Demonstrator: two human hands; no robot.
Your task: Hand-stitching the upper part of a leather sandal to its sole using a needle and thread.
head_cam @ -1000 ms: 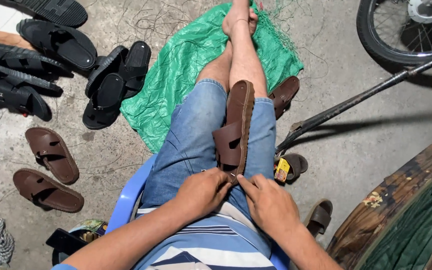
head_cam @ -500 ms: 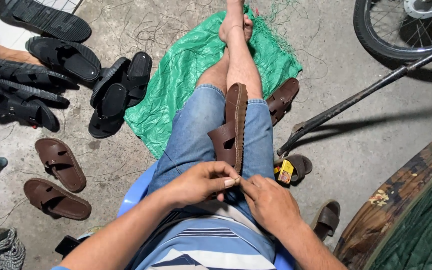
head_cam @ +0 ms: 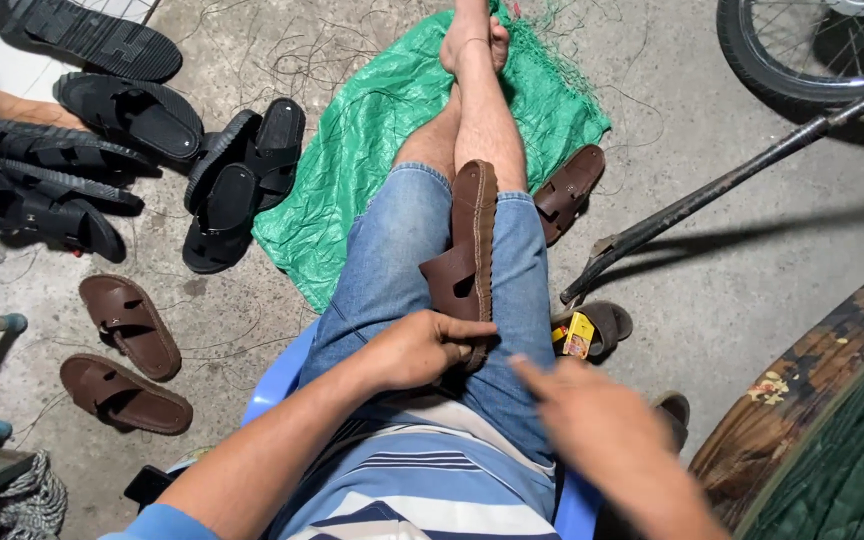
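A brown sandal (head_cam: 470, 252) stands on its edge along my lap, over blue denim shorts. My left hand (head_cam: 424, 347) grips its near end, at the heel. My right hand (head_cam: 592, 425) hovers blurred to the right of it, fingers apart, index finger pointing toward the sandal, holding nothing that I can see. I sit on a blue plastic chair (head_cam: 270, 384) with my legs crossed and stretched out over a green mesh sack (head_cam: 372, 130).
Two brown sandals (head_cam: 124, 355) lie on the concrete floor at left, with several black sandals (head_cam: 232, 180) behind them. Another brown sandal (head_cam: 572, 188) lies right of my knee. A small yellow box (head_cam: 578, 334) rests on a sandal. A bicycle wheel (head_cam: 802, 50) and dark metal bar (head_cam: 722, 190) stand at right.
My right hand has let go of the sandal's heel and pulled back to the right. The sandal has turned more onto its edge, with my left hand still holding it.
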